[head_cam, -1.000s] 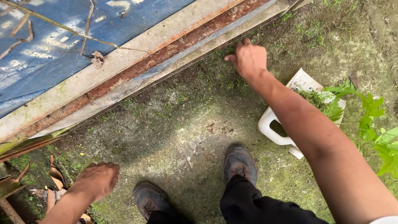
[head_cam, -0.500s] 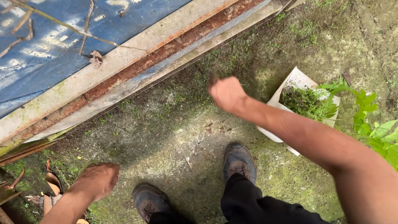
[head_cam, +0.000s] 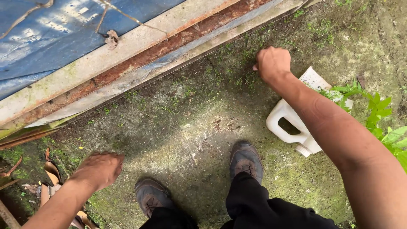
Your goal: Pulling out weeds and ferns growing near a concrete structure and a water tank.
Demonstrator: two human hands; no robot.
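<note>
Mossy ground (head_cam: 186, 127), right hand (head_cam: 272, 63) beside jug (head_cam: 292, 123)

Mossy concrete ground (head_cam: 182, 140) fills the view, green with small weeds and lit by a pale patch of daylight near the middle. Along the top runs a rusty metal frame (head_cam: 140, 63) edged with pale strips, holding a blue panel (head_cam: 55, 34) crossed by dry vines and a dead leaf (head_cam: 112, 39). Brown dead leaves (head_cam: 51, 174) lie at lower left, and a green plant (head_cam: 381, 123) grows at right.
</note>
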